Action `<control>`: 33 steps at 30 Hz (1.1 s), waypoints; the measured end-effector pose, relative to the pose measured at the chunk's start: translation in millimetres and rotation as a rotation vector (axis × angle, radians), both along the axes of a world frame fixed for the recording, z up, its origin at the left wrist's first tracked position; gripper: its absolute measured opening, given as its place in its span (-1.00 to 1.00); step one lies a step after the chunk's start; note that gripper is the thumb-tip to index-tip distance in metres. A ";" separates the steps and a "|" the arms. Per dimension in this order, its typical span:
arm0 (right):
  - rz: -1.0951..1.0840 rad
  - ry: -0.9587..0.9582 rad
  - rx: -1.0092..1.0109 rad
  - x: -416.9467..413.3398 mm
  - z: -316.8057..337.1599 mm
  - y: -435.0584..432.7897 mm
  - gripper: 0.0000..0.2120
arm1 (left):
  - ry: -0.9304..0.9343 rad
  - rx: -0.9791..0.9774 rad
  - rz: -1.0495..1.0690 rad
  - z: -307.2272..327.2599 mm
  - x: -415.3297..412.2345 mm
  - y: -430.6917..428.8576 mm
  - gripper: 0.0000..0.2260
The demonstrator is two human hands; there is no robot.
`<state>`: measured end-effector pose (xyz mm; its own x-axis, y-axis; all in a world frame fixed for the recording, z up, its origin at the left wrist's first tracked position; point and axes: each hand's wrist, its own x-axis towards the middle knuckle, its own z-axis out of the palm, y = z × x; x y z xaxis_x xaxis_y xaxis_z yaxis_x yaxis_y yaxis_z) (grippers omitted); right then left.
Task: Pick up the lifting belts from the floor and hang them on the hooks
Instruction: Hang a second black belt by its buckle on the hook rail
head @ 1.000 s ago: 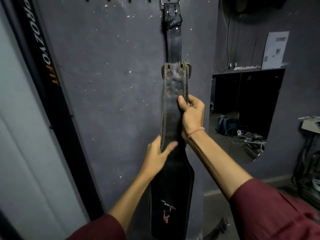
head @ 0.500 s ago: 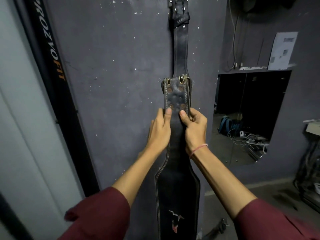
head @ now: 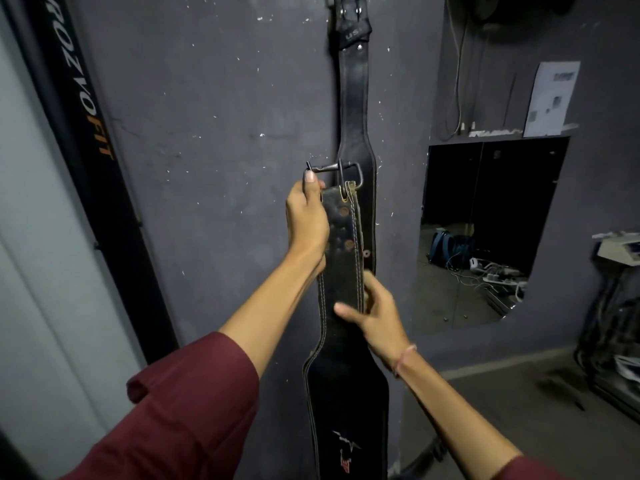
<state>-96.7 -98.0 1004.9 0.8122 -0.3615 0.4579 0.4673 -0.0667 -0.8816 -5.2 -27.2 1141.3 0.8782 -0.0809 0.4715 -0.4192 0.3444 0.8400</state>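
One lifting belt [head: 355, 98] already hangs flat on the wall [head: 207, 98]; its hook is out of frame, top edge. You're holding a second belt [head: 341, 258] in front of it, not yet hung. Your left hand [head: 306, 216] is closed on its top end, fingertips at the steel buckle [head: 341, 173]; right hand [head: 375, 313] grips the strap lower down. Black stitched leather, worn, wide logo end dangling. Floor belts: can't tell.

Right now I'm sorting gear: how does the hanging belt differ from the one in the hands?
The hanging belt dangles against the wall, untouched; the held belt is gripped by the left hand and right hand. Only the held belt shows pale stitching. Both are black leather.
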 end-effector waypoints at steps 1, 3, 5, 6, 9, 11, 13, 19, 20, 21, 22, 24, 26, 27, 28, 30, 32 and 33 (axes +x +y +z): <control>-0.004 0.071 -0.022 -1.6 -22.2 1.0 -0.64 | -0.005 -0.006 -0.014 -2.2 3.5 2.3 -0.68; -0.021 0.185 -0.013 -3.9 -54.6 2.7 -0.71 | -0.005 0.009 -0.023 -4.1 11.2 7.4 -0.67; -0.046 0.176 0.000 2.1 -49.2 6.2 -0.77 | -0.027 0.006 -0.013 -3.4 18.9 10.5 -0.67; -0.070 0.121 -0.019 8.5 -33.3 8.7 -0.78 | -0.041 0.000 0.002 -2.0 21.8 11.2 -0.67; -0.210 -0.064 -0.141 29.6 42.7 16.1 -0.74 | -0.075 -0.009 0.040 3.2 29.0 10.7 -0.68; -0.281 -0.196 -0.260 44.1 89.7 19.1 -0.78 | -0.091 -0.002 0.054 5.7 32.5 9.9 -0.68; -0.375 -0.242 -0.306 60.8 121.2 21.2 -0.80 | -0.103 0.011 0.074 7.5 37.8 7.7 -0.66; -0.542 -0.354 -0.216 114.5 165.3 12.2 -0.68 | -0.166 -0.070 0.102 29.5 66.6 -1.4 -0.64; -0.540 -0.372 -0.199 125.0 174.8 8.5 -0.69 | -0.191 -0.079 0.125 38.8 73.9 -4.8 -0.64; -0.542 -0.385 -0.187 134.3 182.9 5.9 -0.69 | -0.217 -0.073 0.161 46.1 81.4 -8.8 -0.64; -0.560 -0.388 -0.176 140.0 187.4 5.0 -0.69 | -0.237 -0.057 0.215 49.7 85.3 -10.6 -0.64; -0.584 -0.425 -0.158 163.1 207.4 -2.6 -0.70 | -0.303 -0.059 0.322 70.7 101.1 -21.4 -0.64; -0.611 -0.470 -0.158 189.1 232.4 -15.6 -0.69 | -0.368 -0.085 0.414 99.4 122.0 -36.9 -0.65; -0.618 -0.491 -0.163 199.9 248.1 -22.5 -0.69 | -0.399 -0.089 0.452 116.5 133.1 -44.8 -0.65; -0.619 -0.510 -0.163 209.6 265.0 -29.9 -0.69 | -0.430 -0.088 0.481 133.8 143.6 -52.9 -0.65; -0.606 -0.544 -0.146 229.5 298.9 -47.4 -0.68 | -0.483 -0.083 0.532 167.1 163.4 -68.6 -0.66; -0.594 -0.544 -0.117 249.7 334.8 -63.8 -0.62 | -0.504 -0.069 0.593 201.9 183.5 -82.8 -0.67; -0.591 -0.540 -0.106 259.8 353.0 -70.9 -0.59 | -0.506 -0.064 0.619 220.1 193.0 -89.1 -0.67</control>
